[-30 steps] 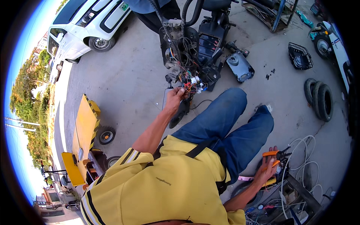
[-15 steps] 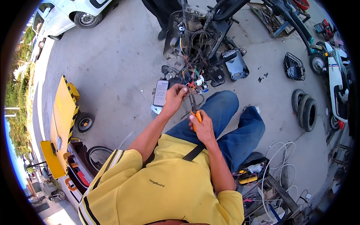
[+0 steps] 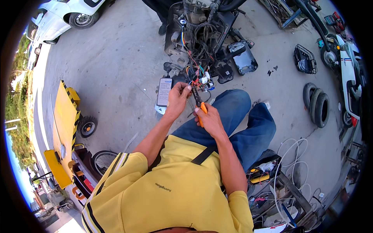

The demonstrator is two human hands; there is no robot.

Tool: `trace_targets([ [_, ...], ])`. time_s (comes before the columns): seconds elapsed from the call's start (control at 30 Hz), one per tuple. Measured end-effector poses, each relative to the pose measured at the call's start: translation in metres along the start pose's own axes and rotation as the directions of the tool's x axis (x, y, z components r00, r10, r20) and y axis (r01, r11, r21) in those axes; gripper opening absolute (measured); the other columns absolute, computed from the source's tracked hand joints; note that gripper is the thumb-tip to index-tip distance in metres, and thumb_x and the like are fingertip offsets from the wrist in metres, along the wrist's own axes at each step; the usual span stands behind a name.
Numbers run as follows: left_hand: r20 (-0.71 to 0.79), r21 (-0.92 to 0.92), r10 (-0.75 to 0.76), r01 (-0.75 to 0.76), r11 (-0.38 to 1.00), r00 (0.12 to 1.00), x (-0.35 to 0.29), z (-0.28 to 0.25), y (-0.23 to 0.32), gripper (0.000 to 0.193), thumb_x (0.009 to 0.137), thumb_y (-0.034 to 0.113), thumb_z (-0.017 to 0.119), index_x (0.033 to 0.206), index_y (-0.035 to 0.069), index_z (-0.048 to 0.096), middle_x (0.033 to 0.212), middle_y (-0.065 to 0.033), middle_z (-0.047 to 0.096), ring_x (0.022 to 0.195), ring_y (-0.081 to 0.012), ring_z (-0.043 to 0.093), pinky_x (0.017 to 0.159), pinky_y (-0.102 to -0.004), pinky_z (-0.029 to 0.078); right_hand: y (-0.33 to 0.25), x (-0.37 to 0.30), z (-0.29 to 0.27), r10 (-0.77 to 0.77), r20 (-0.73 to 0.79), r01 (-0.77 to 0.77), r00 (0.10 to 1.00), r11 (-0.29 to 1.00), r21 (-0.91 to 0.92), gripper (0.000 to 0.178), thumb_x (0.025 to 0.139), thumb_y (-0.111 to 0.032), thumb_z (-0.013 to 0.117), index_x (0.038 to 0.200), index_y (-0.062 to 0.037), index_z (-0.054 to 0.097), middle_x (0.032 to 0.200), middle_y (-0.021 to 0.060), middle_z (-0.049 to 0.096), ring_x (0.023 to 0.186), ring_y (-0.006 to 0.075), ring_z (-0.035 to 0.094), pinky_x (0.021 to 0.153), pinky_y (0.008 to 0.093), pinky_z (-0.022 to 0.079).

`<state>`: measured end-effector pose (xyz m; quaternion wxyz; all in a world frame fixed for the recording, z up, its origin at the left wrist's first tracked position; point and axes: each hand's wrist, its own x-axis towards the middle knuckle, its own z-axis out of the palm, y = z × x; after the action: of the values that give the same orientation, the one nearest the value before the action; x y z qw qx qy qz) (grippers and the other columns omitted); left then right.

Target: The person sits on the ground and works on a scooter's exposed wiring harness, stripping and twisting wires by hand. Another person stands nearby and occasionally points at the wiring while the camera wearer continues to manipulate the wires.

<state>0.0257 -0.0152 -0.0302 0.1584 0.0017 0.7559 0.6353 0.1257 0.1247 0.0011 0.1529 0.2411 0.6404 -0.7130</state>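
Observation:
My left hand [image 3: 178, 99] is closed in a pinch at the near edge of a bundle of coloured wires [image 3: 198, 79]; a thin wire seems to be between thumb and forefinger, though it is too small to see well. In my right hand [image 3: 211, 119] is a pair of pliers [image 3: 200, 105] with orange handles, fingers wrapped round the grips. Their dark jaws point up toward the wires, close beside my left fingertips. The wires and white connectors hang from the stripped front of a scooter [image 3: 200, 39]. Whether the jaws touch a wire cannot be made out.
A grey boxed device with a label [image 3: 164, 91] lies left of my left hand. A silver-grey panel [image 3: 244, 62] rests right of the scooter. Farther right are a black wire basket [image 3: 305, 59] and several tyres [image 3: 321, 110]. A person's dark-clothed leg [image 3: 159, 13] stands beyond.
The view has shifted slightly. The pliers' jaws have tilted left, nearer my left fingertips. Both hands keep their holds.

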Motion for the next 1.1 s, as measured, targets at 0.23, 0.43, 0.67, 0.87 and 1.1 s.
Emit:
trace_targets([
  [0.23,0.012,-0.137,-0.086,0.087,0.987,0.996,-0.002,0.003,0.003,0.017,0.101,0.015,0.06,0.101,-0.002,0.063,0.093,-0.0051,0.067,0.083,-0.0113,0.063,0.078,-0.0259,0.051,0.008,0.006,-0.001,-0.053,-0.044,0.042,0.998,0.977,-0.208,0.03,0.093,-0.023,0.062,0.108,0.0026,0.062,0.077,0.0156,0.067,0.069,0.0274,0.067,0.066,0.039,0.052],
  [0.43,0.0,-0.223,-0.086,0.084,0.971,0.996,-0.005,0.007,0.005,0.017,0.101,0.014,0.06,0.1,-0.003,0.063,0.092,-0.0061,0.067,0.083,-0.0125,0.064,0.078,-0.0265,0.052,0.017,0.007,-0.004,-0.142,-0.077,0.114,0.987,0.951,-0.288,0.034,0.092,-0.026,0.065,0.112,0.0017,0.062,0.091,0.0236,0.069,0.089,0.0419,0.067,0.081,0.0456,0.051],
  [0.67,-0.004,-0.177,-0.101,0.098,0.979,0.995,-0.008,0.009,0.007,0.018,0.101,0.015,0.06,0.102,-0.003,0.063,0.092,-0.0062,0.067,0.082,-0.0119,0.063,0.077,-0.0259,0.052,0.019,0.009,-0.012,-0.127,-0.056,0.108,0.99,0.959,-0.264,0.036,0.091,-0.026,0.066,0.113,0.0027,0.062,0.096,0.0258,0.07,0.094,0.0428,0.067,0.083,0.0455,0.051],
  [0.87,0.006,-0.161,-0.1,0.1,0.982,0.995,-0.005,0.008,0.009,0.019,0.101,0.014,0.059,0.103,-0.004,0.063,0.091,-0.006,0.067,0.081,-0.0115,0.063,0.076,-0.0258,0.052,0.03,0.017,-0.009,-0.23,-0.081,0.21,0.97,0.957,-0.202,0.029,0.093,-0.022,0.065,0.108,0.0033,0.061,0.072,0.0067,0.062,0.063,0.0142,0.059,0.059,0.0315,0.046],
  [1.1,0.01,-0.203,-0.105,0.105,0.974,0.994,-0.007,0.007,0.009,0.019,0.101,0.014,0.059,0.103,-0.005,0.063,0.092,-0.0063,0.066,0.083,-0.012,0.064,0.077,-0.0266,0.054,0.017,0.011,-0.01,-0.136,-0.031,0.129,0.99,0.977,-0.172,0.031,0.093,-0.022,0.065,0.109,0.0035,0.06,0.077,0.0106,0.064,0.067,0.0195,0.061,0.063,0.0343,0.048],
])
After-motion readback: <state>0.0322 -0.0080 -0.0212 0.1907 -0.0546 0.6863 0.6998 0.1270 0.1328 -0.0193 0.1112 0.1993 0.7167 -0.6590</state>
